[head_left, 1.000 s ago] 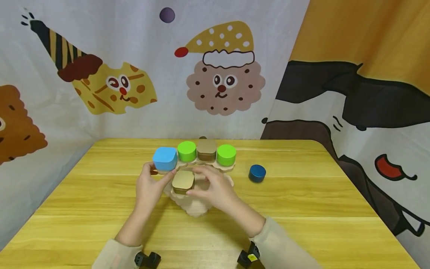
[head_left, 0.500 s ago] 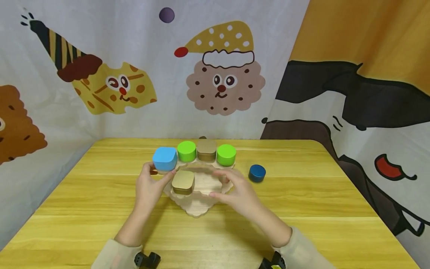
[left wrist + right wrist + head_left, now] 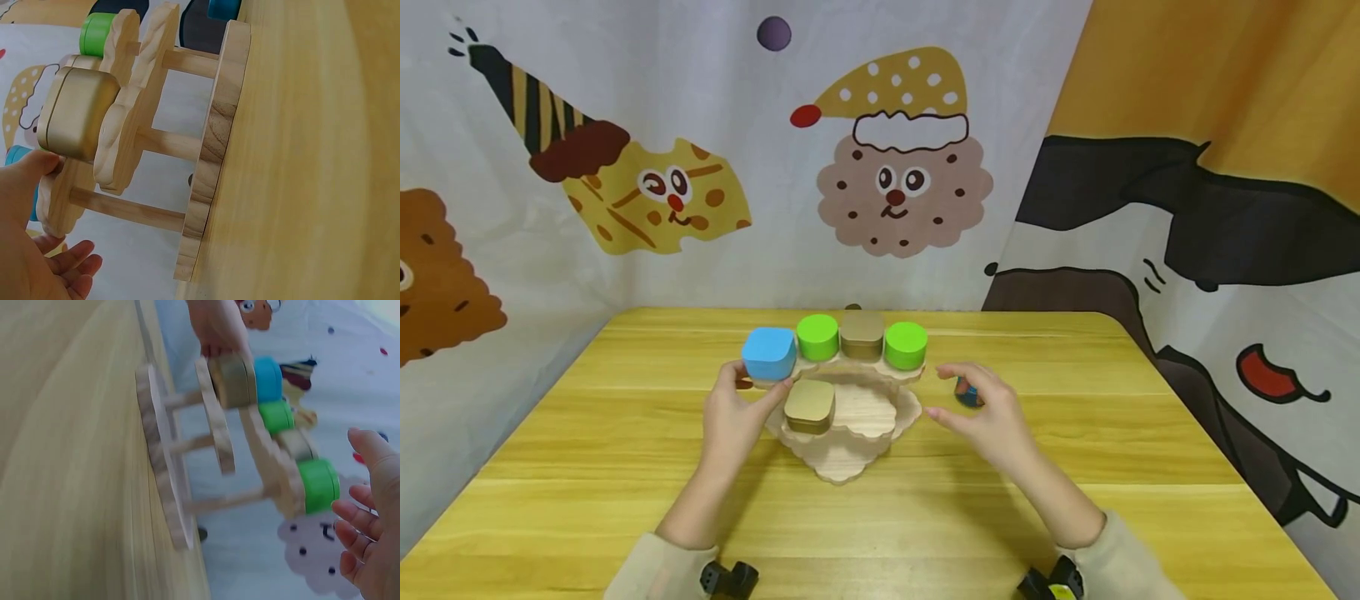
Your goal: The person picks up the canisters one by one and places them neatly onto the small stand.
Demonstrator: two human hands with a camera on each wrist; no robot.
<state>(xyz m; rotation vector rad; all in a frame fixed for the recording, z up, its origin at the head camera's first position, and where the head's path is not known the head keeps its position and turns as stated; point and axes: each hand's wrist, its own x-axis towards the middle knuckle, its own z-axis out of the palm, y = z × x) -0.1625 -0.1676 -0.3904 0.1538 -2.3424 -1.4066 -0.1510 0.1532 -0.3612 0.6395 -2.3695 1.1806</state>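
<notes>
A tiered wooden stand (image 3: 842, 457) with scalloped shelves stands on the table. My left hand (image 3: 737, 417) grips the left end of its upper shelf (image 3: 59, 206), thumb above and index finger below. A gold square box (image 3: 809, 407) sits on the lower shelf. Along the upper shelf are a light-blue box (image 3: 769, 353), two green round boxes (image 3: 817, 337) and a brown-gold box (image 3: 861, 335). My right hand (image 3: 992, 425) holds nothing, thumb and fingers spread apart, right of the stand. Its fingers partly hide a dark-blue round box (image 3: 969, 402) on the table.
The wooden table (image 3: 1150, 467) runs back to a hanging cloth (image 3: 715, 75) with cartoon prints. The stand's legs (image 3: 169, 144) join the shelves to a thick scalloped base (image 3: 215, 131).
My right hand has let go of the gold box on the lower shelf and moved right, to the dark-blue round box. The left hand stays where it was.
</notes>
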